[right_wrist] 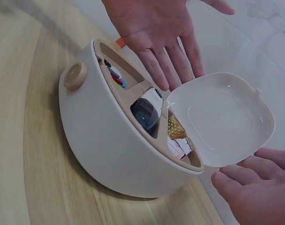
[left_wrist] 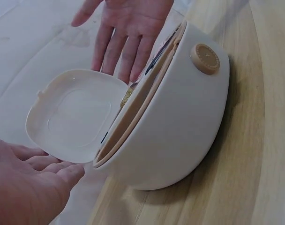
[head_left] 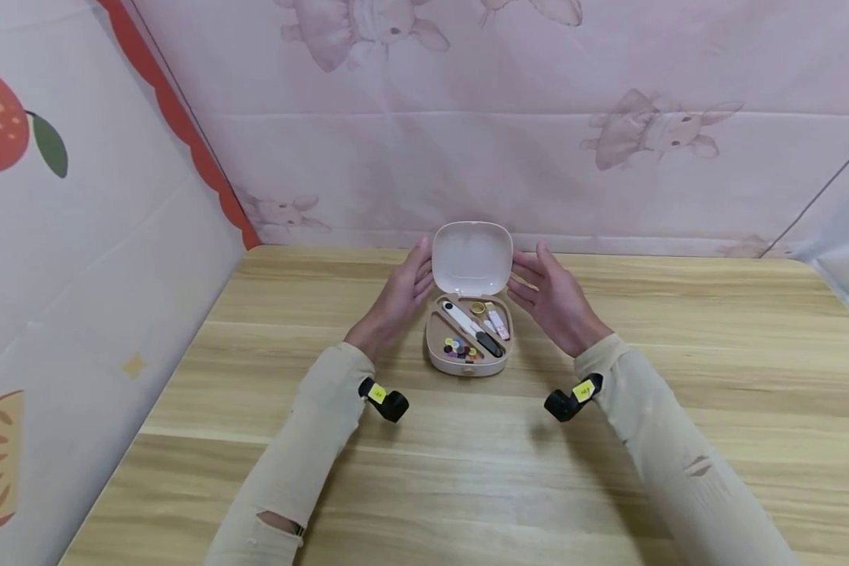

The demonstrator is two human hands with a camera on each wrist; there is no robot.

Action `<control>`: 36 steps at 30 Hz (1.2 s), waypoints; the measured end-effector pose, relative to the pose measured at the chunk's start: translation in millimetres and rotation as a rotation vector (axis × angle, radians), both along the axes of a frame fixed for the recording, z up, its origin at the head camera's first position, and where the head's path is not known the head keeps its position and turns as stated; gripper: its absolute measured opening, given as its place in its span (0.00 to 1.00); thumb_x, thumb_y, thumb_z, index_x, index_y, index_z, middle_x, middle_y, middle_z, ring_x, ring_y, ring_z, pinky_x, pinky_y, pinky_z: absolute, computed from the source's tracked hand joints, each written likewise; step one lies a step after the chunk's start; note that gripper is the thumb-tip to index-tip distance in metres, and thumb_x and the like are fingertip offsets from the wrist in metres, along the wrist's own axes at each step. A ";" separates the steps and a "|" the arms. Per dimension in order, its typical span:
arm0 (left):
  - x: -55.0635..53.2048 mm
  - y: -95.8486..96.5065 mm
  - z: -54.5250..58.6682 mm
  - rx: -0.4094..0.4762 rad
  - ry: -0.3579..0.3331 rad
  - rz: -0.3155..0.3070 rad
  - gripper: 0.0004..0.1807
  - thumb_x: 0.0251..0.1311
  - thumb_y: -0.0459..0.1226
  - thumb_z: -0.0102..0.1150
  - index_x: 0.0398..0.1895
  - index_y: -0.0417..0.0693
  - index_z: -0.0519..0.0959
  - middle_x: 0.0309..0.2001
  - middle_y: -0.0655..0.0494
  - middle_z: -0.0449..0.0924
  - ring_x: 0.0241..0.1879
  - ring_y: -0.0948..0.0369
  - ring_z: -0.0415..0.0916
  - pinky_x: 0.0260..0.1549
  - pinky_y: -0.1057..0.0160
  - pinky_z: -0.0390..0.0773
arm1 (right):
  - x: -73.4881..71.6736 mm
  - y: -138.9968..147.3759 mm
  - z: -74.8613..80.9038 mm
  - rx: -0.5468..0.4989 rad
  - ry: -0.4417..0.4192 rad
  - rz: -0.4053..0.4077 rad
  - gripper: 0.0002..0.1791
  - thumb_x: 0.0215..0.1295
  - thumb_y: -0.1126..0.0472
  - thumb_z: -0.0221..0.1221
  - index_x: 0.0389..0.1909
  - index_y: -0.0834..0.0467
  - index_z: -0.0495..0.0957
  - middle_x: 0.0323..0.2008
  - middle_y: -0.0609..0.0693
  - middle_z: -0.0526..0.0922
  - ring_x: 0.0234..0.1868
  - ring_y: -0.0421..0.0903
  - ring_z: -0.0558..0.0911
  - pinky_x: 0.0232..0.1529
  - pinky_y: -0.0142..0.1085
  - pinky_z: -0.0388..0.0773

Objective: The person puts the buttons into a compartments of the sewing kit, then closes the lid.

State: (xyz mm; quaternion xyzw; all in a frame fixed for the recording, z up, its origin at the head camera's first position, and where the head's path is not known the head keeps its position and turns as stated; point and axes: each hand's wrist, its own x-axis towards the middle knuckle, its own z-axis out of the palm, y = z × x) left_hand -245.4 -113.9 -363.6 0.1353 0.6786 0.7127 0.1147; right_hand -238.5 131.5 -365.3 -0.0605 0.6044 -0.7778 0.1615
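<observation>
A white sewing box (head_left: 467, 366) stands on the table with its lid (head_left: 472, 258) raised and leaning back. Its tan tray holds colourful buttons (head_left: 458, 348) at the left and a long white tool with a black end (head_left: 472, 328) across the middle. A gold thimble (head_left: 477, 308) and a small white-and-pink item (head_left: 497, 321) lie at the right. My left hand (head_left: 396, 297) is beside the lid's left edge, fingers extended. On the other side my right hand (head_left: 555, 303) has its fingers straight toward the lid's right edge. Whether fingertips touch the lid I cannot tell.
The wooden table (head_left: 481, 487) runs back to a pink rabbit-print cloth (head_left: 509, 173) just behind the box. A white fruit-print cloth (head_left: 113, 259) hangs along the left edge. A black camera is strapped to each wrist.
</observation>
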 end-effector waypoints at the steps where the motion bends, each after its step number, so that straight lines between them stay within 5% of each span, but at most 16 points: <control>1: 0.2 -0.1 0.2 0.000 0.002 -0.005 0.46 0.75 0.65 0.27 0.82 0.41 0.43 0.80 0.43 0.44 0.78 0.51 0.47 0.74 0.56 0.51 | 0.1 0.0 -0.2 -0.002 -0.001 -0.002 0.42 0.81 0.37 0.30 0.80 0.64 0.44 0.79 0.60 0.50 0.77 0.57 0.55 0.76 0.46 0.52; 18: 4.7 -2.8 -0.2 0.015 -0.026 0.007 0.48 0.73 0.65 0.30 0.81 0.39 0.45 0.79 0.39 0.46 0.77 0.49 0.49 0.74 0.55 0.52 | 4.6 -2.8 1.9 -0.026 0.004 -0.038 0.40 0.81 0.38 0.36 0.75 0.67 0.51 0.76 0.63 0.54 0.76 0.59 0.58 0.76 0.48 0.52; 28: 10.2 -4.7 1.0 0.004 0.006 0.011 0.43 0.75 0.62 0.34 0.76 0.38 0.48 0.78 0.33 0.46 0.77 0.45 0.47 0.74 0.55 0.53 | 7.6 -1.3 1.2 -0.044 0.011 -0.065 0.21 0.80 0.42 0.43 0.55 0.55 0.66 0.72 0.63 0.58 0.74 0.63 0.61 0.75 0.49 0.56; 36: 14.3 -8.6 0.8 -0.039 0.010 0.010 0.35 0.77 0.58 0.34 0.69 0.37 0.53 0.77 0.32 0.49 0.77 0.45 0.49 0.73 0.55 0.55 | 9.4 -0.8 1.6 -0.020 -0.023 -0.073 0.31 0.78 0.43 0.49 0.66 0.62 0.56 0.71 0.63 0.56 0.73 0.63 0.62 0.73 0.44 0.61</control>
